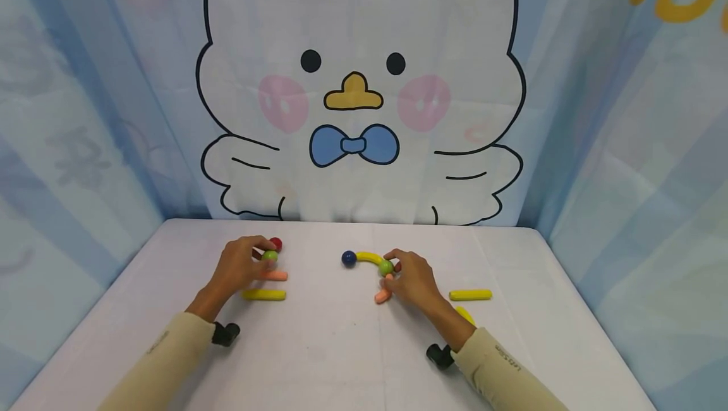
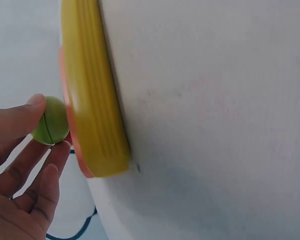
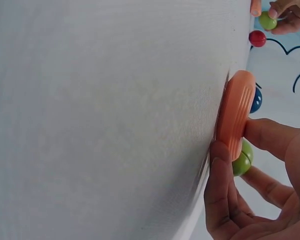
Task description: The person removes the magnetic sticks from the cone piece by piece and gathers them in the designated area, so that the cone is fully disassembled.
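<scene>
My left hand pinches a green ball between thumb and fingertips. Close to it are a red ball, an orange stick and a yellow stick. My right hand holds an orange stick between thumb and a finger. Another finger lies against a second green ball at that stick's end. A curved yellow stick runs from this ball to a dark blue ball. A red piece shows partly behind the right fingers.
On the right of the white table lie a straight yellow stick and a curved yellow piece, partly hidden by the right forearm. A curtain with a cartoon bird hangs behind the table's far edge.
</scene>
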A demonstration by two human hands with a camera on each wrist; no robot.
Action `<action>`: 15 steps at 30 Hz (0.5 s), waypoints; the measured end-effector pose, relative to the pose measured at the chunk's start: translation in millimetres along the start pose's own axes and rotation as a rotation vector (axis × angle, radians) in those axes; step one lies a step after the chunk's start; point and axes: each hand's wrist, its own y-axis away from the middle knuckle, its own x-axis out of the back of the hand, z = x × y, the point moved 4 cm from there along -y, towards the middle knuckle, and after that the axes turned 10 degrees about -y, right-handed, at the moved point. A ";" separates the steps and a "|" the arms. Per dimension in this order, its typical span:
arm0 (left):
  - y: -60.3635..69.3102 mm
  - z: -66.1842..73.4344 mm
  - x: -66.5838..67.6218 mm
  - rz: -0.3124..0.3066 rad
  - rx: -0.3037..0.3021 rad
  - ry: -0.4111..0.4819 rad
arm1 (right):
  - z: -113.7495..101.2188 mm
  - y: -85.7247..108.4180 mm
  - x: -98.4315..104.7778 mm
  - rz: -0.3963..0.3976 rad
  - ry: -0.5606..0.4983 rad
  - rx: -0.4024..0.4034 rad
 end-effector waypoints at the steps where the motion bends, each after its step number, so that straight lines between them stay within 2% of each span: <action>1: -0.9 -2.7 -0.4 -0.005 0.007 0.001 | 0.1 -0.2 -0.3 0.000 0.000 0.000; 8: -5.7 -13.8 -3.8 -0.012 0.033 -0.012 | -0.3 -0.5 -1.8 -0.003 0.002 -0.011; 15: -7.1 -13.5 -3.9 -0.022 0.046 -0.022 | -0.6 -2.0 -2.5 -0.005 0.002 -0.015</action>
